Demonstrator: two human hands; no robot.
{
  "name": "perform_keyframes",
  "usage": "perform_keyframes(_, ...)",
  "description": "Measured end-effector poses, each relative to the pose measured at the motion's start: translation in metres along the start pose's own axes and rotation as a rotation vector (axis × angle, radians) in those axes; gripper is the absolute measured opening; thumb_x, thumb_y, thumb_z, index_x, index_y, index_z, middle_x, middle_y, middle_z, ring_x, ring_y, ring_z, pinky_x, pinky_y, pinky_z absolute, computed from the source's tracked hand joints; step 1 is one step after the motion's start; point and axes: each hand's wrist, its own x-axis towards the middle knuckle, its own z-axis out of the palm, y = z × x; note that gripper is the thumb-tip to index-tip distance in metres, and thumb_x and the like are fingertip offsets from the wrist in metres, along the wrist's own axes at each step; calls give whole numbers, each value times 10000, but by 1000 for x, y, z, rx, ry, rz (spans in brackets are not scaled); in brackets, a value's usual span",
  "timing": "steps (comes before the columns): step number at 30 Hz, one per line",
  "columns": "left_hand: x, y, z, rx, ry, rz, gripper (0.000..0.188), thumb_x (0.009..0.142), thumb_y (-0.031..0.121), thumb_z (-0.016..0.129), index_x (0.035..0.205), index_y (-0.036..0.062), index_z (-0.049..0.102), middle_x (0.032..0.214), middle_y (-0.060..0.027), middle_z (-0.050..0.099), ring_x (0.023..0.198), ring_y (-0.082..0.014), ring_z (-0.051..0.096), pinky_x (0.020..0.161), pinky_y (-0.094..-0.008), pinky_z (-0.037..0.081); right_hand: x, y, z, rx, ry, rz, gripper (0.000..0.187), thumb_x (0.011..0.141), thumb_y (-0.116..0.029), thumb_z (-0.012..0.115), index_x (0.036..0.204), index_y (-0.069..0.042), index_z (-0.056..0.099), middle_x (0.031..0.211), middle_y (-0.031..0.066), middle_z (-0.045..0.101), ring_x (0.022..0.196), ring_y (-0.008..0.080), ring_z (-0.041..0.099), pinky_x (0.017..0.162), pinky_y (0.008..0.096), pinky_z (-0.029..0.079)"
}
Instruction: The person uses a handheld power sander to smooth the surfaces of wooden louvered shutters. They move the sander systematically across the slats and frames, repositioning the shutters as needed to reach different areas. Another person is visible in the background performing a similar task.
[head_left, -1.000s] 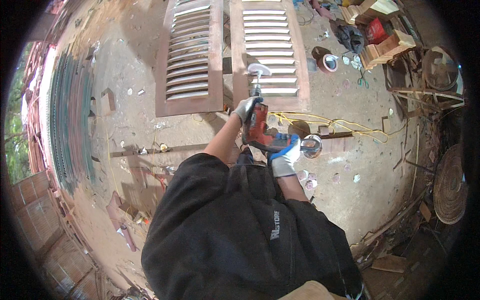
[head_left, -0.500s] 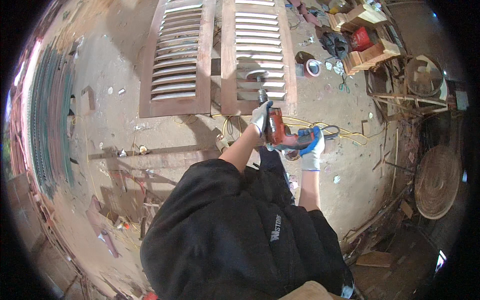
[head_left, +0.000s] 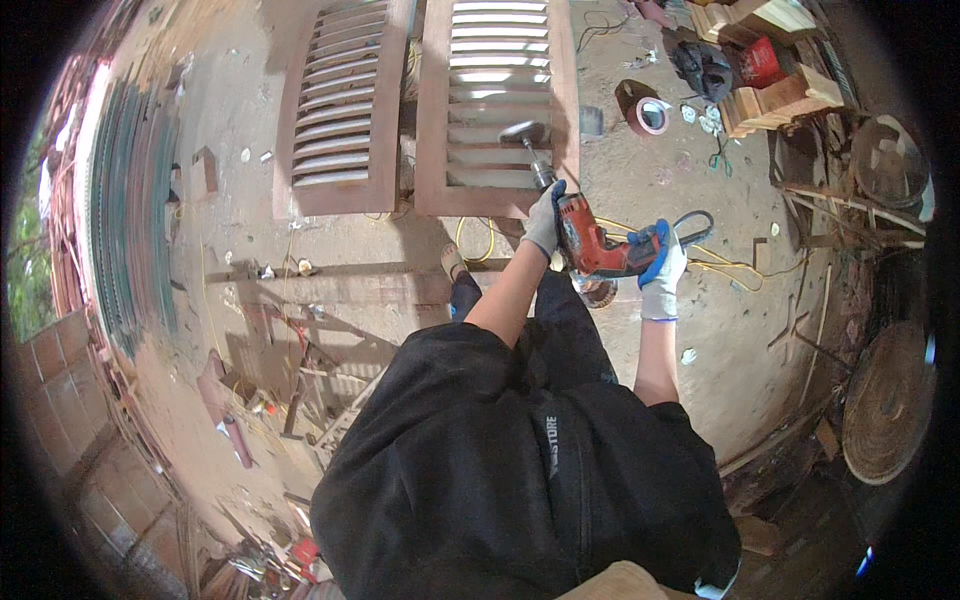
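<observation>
A red and dark power drill with a round sanding disc on its chuck is in both my hands. My left hand, in a grey-white glove, wraps around the front of the body behind the chuck. Around the rear handle closes my right hand, gloved in white and blue; the trigger is hidden. The disc is over the lower slats of the right-hand wooden louvred shutter, tilted; whether it touches them I cannot tell. A second louvred shutter lies to its left.
A yellow cable loops over the floor near my feet. Beyond the right shutter lie a pinkish ring-shaped roll and stacked wooden pieces. Long greenish slats are piled at left. A round woven basket stands at right.
The disc has moved farther up the right shutter, and the drill now slants more to the left at its tip. Both hands keep their hold. The whole view has shifted slightly.
</observation>
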Motion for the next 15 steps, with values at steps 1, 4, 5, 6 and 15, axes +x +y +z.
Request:
perform_keyframes(1, -4, -2, 4, 1, 39, 25, 401, 733, 432, 694, 874, 61, 641, 759, -57, 605, 632, -188, 573, 592, -355, 477, 1, -4, 1, -5, 19, 12, 183, 842, -144, 601, 720, -32, 523, 638, 76, 539, 550, 217, 547, 593, 391, 521)
perform_keyframes(4, -6, -3, 19, -37, 16, 19, 275, 822, 390, 601, 834, 115, 594, 693, -46, 610, 579, -201, 588, 552, -348, 503, 5, -9, -2, 26, -9, 19, 186, 841, -131, 596, 709, -25, 519, 635, 78, 541, 541, 207, 547, 573, 376, 522)
perform_keyframes(5, -9, -4, 21, -68, 12, 41, 294, 822, 402, 596, 842, 108, 594, 702, -55, 614, 592, -206, 592, 565, -359, 507, 7, -9, -4, 46, -30, 17, 184, 840, -129, 596, 709, -26, 520, 637, 78, 542, 541, 205, 548, 573, 373, 522)
perform_keyframes(6, -8, -7, 23, -110, -8, 29, 284, 801, 387, 627, 824, 105, 600, 694, -46, 606, 573, -194, 578, 551, -352, 494, 11, -11, -7, 20, -21, 9, 186, 841, -132, 596, 709, -27, 520, 639, 78, 543, 542, 204, 549, 574, 370, 522)
perform_keyframes(15, -6, 7, 38, 24, -122, 85, 289, 836, 391, 591, 852, 103, 618, 719, -46, 622, 595, -199, 590, 578, -363, 503, -2, -14, -14, 153, -22, -42, 165, 873, -181, 552, 730, -99, 549, 662, 36, 539, 620, 197, 569, 651, 400, 530)
